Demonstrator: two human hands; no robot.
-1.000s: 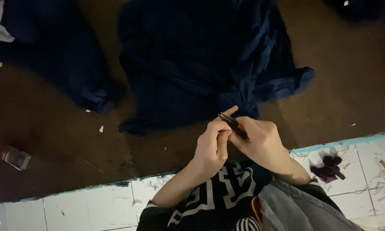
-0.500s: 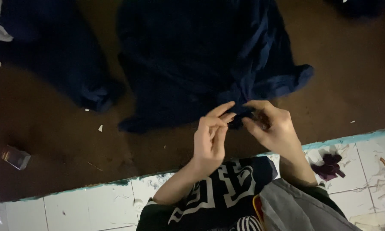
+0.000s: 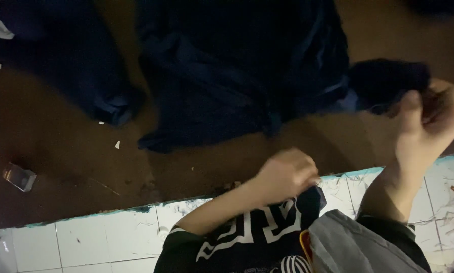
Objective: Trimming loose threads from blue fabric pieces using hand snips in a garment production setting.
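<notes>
While the right hand (image 3: 429,119) is lifting up and out to the side, its fingers are pinching together on a dark blue fold of the cloth (image 3: 388,81), pulling that end clear of the brown floor (image 3: 75,167). Motion blur is softening the hand, so whether anything thin, such as a needle or thread, is sitting between the fingertips cannot be told.

Left hand (image 3: 285,174) is curling into a loose fist low by the body, just over the edge of the white tiled ledge (image 3: 85,235) and touching the black patterned shirt (image 3: 237,237); what it is gripping, if anything, is hidden.

Main bulk of the dark blue garment is lying crumpled in the middle of the floor, trailing toward the raised hand. A second dark garment (image 3: 70,65) is lying well apart at the upper left. A small shiny packet (image 3: 19,177) and pale scraps (image 3: 117,144) are lying on the floor at left.

Progress, as a judgement: handwork on one edge of the cloth appears to be mid-course; most of the garment is lying unhandled and unfolded.
</notes>
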